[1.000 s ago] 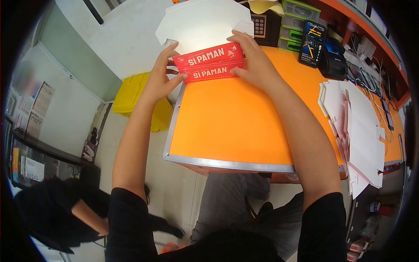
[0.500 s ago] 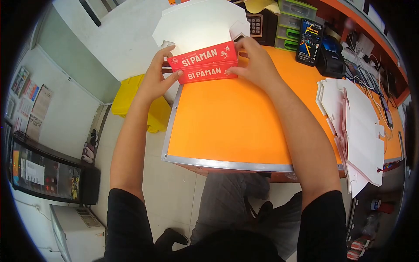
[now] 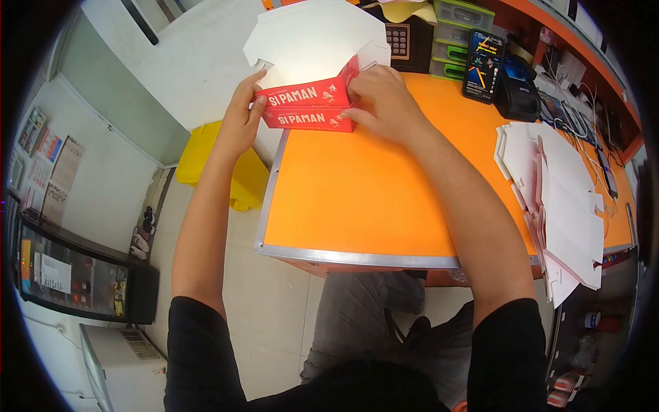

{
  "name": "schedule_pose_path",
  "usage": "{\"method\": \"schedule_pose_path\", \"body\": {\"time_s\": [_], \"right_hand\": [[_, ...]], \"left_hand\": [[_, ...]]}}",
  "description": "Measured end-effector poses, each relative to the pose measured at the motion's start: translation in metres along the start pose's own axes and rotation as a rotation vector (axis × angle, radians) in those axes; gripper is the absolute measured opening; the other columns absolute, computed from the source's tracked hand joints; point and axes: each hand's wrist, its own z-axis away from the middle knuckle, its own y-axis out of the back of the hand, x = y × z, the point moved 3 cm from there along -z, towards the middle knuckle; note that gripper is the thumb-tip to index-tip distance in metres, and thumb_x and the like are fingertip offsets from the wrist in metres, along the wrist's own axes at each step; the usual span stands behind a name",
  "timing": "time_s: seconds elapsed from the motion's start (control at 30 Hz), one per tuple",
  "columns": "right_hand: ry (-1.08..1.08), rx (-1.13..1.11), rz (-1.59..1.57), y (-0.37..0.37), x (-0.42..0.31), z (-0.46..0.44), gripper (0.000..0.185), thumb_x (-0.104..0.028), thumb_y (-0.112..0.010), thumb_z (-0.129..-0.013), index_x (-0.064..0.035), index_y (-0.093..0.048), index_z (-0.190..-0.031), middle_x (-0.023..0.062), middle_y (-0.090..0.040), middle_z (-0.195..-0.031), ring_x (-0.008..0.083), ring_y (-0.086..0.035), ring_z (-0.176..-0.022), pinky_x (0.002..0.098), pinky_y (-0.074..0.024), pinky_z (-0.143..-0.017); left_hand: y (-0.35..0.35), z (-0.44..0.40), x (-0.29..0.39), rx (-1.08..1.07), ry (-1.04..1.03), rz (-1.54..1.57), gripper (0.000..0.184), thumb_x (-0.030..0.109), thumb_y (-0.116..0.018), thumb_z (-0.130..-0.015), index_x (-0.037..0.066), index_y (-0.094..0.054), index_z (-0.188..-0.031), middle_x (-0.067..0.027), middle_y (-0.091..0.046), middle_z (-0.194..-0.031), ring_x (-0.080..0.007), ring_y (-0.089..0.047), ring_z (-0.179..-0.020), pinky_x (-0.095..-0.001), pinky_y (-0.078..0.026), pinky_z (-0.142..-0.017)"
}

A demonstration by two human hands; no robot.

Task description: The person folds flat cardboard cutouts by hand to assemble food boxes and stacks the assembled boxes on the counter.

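Two red cardboard boxes printed "SI PAMAN" sit one above the other at the far left corner of the orange table. The upper box (image 3: 302,95) stands open, its white inner flap (image 3: 319,38) spread out behind it. Below it, the lower box (image 3: 298,119) shows just its red front. My left hand (image 3: 241,115) grips the left end of the boxes, fingers behind and thumb on the front. At the right end, my right hand (image 3: 386,103) curls its fingers at the upper box's side panel, its thumb against the lower box's front. The right fingertips are partly hidden.
A pile of flat white cartons (image 3: 559,199) lies on the right of the orange table (image 3: 357,199). Behind are a phone (image 3: 483,65), a black printer (image 3: 518,89), green-edged drawers (image 3: 453,38) and a keypad safe (image 3: 398,41). A yellow bin (image 3: 237,168) stands left.
Both boxes have shifted slightly left along with my hands. The right side panel of the upper box now stands up red beside my right fingers.
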Motion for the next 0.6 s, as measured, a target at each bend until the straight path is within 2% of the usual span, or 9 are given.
{"method": "schedule_pose_path", "body": {"time_s": [0.1, 0.2, 0.3, 0.4, 0.5, 0.53, 0.6], "right_hand": [[0.043, 0.006, 0.068, 0.001, -0.001, -0.001, 0.029, -0.03, -0.079, -0.087, -0.0075, -0.063, -0.092, 0.0068, -0.065, -0.099, 0.031, -0.059, -0.107, 0.0482, -0.0386, -0.106], [0.108, 0.062, 0.129, 0.002, -0.001, 0.0, 0.025, -0.027, -0.079, -0.089, -0.0064, -0.065, -0.093, 0.0052, -0.066, -0.098, 0.0313, -0.06, -0.104, 0.0462, -0.0434, -0.101], [-0.1, -0.067, -0.03, -0.001, 0.003, -0.001, 0.025, -0.022, -0.076, -0.092, -0.0064, -0.065, -0.108, 0.0057, -0.067, -0.097, 0.0318, -0.062, -0.101, 0.043, -0.0485, -0.094], [-0.326, -0.003, -0.32, 0.003, 0.004, -0.001, 0.032, -0.019, -0.073, -0.095, -0.0093, -0.06, -0.123, 0.0084, -0.067, -0.094, 0.0317, -0.063, -0.099, 0.0415, -0.0513, -0.089], [-0.194, -0.098, -0.137, 0.012, -0.004, -0.008, 0.041, -0.018, -0.071, -0.096, -0.014, -0.054, -0.133, 0.011, -0.067, -0.095, 0.0312, -0.064, -0.101, 0.0424, -0.0512, -0.089], [-0.21, -0.109, -0.13, 0.009, -0.003, -0.008, 0.041, -0.018, -0.071, -0.096, -0.0147, -0.055, -0.134, 0.0113, -0.067, -0.096, 0.0315, -0.064, -0.101, 0.0424, -0.0513, -0.089], [-0.238, -0.132, -0.113, 0.004, 0.0, -0.007, 0.042, -0.018, -0.071, -0.096, -0.0161, -0.056, -0.135, 0.0118, -0.067, -0.098, 0.0321, -0.064, -0.101, 0.0424, -0.0514, -0.09]], "left_hand": [[0.001, -0.001, 0.003, 0.01, -0.014, -0.043, 0.042, 0.013, -0.051, -0.111, 0.004, -0.048, -0.152, -0.0124, -0.058, -0.13, -0.0216, -0.058, -0.113, -0.0344, -0.049, -0.103], [0.0, 0.0, 0.007, -0.009, -0.013, -0.071, 0.04, 0.01, -0.05, -0.11, 0.004, -0.049, -0.15, -0.0131, -0.058, -0.131, -0.0213, -0.059, -0.109, -0.0338, -0.049, -0.1], [0.003, -0.001, 0.013, -0.053, 0.033, -0.058, 0.035, 0.008, -0.049, -0.11, 0.002, -0.052, -0.145, -0.013, -0.059, -0.13, -0.0212, -0.059, -0.106, -0.033, -0.05, -0.096], [0.005, 0.0, 0.018, -0.076, 0.016, -0.06, 0.026, 0.008, -0.049, -0.11, 0.0, -0.055, -0.134, -0.0126, -0.059, -0.127, -0.0229, -0.06, -0.103, -0.0328, -0.05, -0.095], [0.006, -0.001, 0.022, -0.068, -0.082, -0.118, 0.017, 0.009, -0.049, -0.11, -0.001, -0.057, -0.122, -0.0126, -0.06, -0.119, -0.0251, -0.061, -0.102, -0.0333, -0.05, -0.094], [0.006, -0.002, 0.023, -0.063, -0.12, -0.144, 0.015, 0.009, -0.05, -0.11, -0.001, -0.057, -0.118, -0.0127, -0.061, -0.116, -0.0258, -0.061, -0.102, -0.0335, -0.051, -0.093], [0.006, -0.001, 0.023, -0.092, -0.039, -0.158, 0.012, 0.01, -0.052, -0.108, 0.0, -0.057, -0.112, -0.0135, -0.062, -0.109, -0.0282, -0.061, -0.1, -0.0364, -0.051, -0.089]]}}
